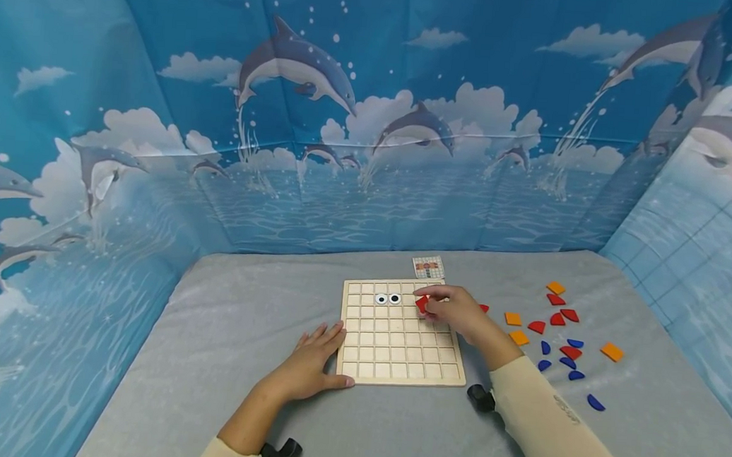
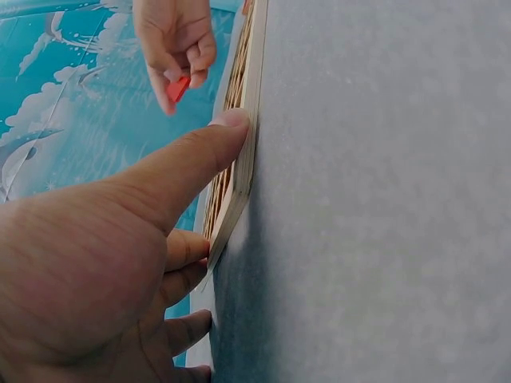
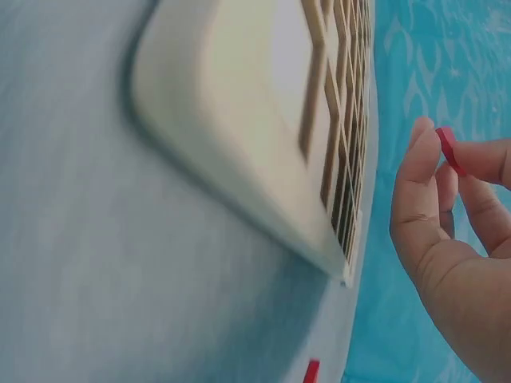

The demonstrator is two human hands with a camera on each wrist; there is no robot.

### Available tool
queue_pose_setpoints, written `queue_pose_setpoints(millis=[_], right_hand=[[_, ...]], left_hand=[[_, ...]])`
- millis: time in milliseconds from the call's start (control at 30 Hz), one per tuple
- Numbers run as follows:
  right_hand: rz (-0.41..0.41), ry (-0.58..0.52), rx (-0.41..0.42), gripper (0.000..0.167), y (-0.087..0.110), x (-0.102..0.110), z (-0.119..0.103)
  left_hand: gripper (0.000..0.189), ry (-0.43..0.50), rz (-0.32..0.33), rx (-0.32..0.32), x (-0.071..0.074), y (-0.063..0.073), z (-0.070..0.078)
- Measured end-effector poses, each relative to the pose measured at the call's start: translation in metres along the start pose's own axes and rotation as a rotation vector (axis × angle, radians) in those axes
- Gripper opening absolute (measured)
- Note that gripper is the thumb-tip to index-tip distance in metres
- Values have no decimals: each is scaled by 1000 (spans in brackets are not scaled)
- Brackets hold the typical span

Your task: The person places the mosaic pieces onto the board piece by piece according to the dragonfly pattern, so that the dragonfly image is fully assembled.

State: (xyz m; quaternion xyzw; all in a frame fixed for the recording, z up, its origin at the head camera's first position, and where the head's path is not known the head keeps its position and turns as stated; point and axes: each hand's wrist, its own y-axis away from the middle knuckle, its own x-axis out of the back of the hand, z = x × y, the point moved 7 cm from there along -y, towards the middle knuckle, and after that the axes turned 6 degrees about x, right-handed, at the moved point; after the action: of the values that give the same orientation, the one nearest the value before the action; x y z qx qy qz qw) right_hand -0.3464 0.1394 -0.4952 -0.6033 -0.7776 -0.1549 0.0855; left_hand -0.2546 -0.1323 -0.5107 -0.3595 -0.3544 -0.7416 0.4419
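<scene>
A square wooden grid board [image 1: 406,381] lies on the grey cloth, with two round eye tiles [image 1: 388,299] in its upper cells. My left hand [image 1: 313,363] rests at the board's left edge, thumb on the near corner and fingers spread along the side. Over the upper right of the board, my right hand [image 1: 456,311] pinches a red tile [image 1: 421,304] between thumb and fingers. In the right wrist view that red tile [image 3: 450,150] appears edge-on between the fingertips, raised above the grid. The left wrist view shows the left thumb [image 2: 192,163] pressing the board's rim.
A small pattern card [image 1: 428,267] lies behind the board. Right of the board, loose red quarter-round tiles [image 1: 537,327], orange squares [image 1: 513,319] and blue half-rounds [image 1: 595,402] are scattered on the grey cloth [image 1: 259,292]. A dolphin-print curtain [image 1: 342,205] rises behind and at both sides.
</scene>
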Motion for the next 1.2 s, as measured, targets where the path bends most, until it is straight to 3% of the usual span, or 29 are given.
queue_pose_setpoints(millis=[267, 733, 1200], right_hand=[[-47, 72, 20, 30, -8, -21, -8], [-63, 205, 13, 19, -25, -36, -11], [-49, 313, -18, 17, -24, -45, -14]], left_hand=[[98, -13, -2, 1, -1, 0, 1], [97, -12, -1, 5, -1, -2, 1], [98, -14, 7, -6, 0, -2, -1]])
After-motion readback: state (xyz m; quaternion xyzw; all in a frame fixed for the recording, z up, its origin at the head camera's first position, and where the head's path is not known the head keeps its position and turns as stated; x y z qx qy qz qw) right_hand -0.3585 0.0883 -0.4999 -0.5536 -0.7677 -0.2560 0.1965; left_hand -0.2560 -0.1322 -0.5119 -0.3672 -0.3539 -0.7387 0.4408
